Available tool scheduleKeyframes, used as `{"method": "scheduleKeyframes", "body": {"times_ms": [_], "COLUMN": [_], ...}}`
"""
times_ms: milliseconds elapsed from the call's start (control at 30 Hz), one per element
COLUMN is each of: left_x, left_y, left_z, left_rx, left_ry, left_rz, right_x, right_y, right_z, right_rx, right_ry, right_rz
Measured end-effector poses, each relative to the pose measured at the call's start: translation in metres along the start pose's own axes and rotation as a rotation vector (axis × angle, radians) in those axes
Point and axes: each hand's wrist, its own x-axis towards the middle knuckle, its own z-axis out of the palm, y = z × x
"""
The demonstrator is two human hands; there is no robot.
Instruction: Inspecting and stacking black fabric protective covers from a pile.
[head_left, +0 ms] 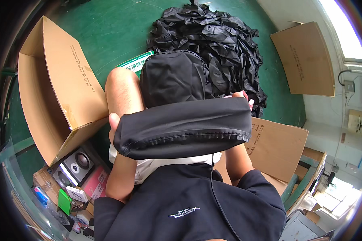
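Note:
Both my hands hold a long black fabric cover (185, 120) by its two ends, level above my lap. A gathered, stitched seam runs along its near side, and its front looks filled out and smooth. At the left end, the thumb of my left hand (114, 121) presses on the fabric while the fingers are hidden. My right hand (239, 95) grips the far right corner, mostly hidden, with a small pink and white thing beside it that I cannot make out. Just beyond stands a rounded black fabric piece (173, 78).
A heap of crumpled black fabric (229, 52) lies on the green floor (108, 24). An open cardboard box (74, 76) stands left, near a speaker (80, 160) and clutter. More cardboard stands right: a near box (277, 148) and a panel (305, 60) by the wall.

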Motion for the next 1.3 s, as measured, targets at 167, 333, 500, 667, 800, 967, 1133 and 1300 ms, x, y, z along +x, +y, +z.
{"method": "scheduleKeyframes", "body": {"times_ms": [167,333,500,667,800,967,1133,1300], "left_x": [-0.014,0.013,0.026,0.063,0.105,0.124,0.102,0.078], "left_y": [0.008,0.002,0.009,0.017,0.030,0.070,0.047,-0.005], "left_z": [-0.007,0.018,0.020,0.017,0.006,-0.082,-0.078,-0.029], "left_rx": [-0.099,0.219,0.521,0.704,0.524,0.468,0.859,0.860], "left_ry": [0.008,0.080,0.292,0.429,0.397,0.838,0.697,0.685], "left_rz": [-0.018,0.157,0.087,0.179,0.105,-0.134,0.036,0.144], "right_x": [0.005,0.010,0.016,0.064,0.106,0.122,0.091,0.055], "right_y": [0.006,-0.008,-0.007,-0.018,-0.026,-0.020,-0.025,-0.015], "right_z": [0.017,0.011,0.023,0.032,0.020,-0.063,-0.045,-0.061], "right_rx": [0.130,0.180,-0.169,-0.452,-0.359,-0.333,-0.337,-0.493], "right_ry": [0.085,-0.009,0.285,0.313,0.171,0.428,0.776,0.832], "right_rz": [-0.064,0.038,0.068,0.069,0.035,0.347,0.299,0.235]}}
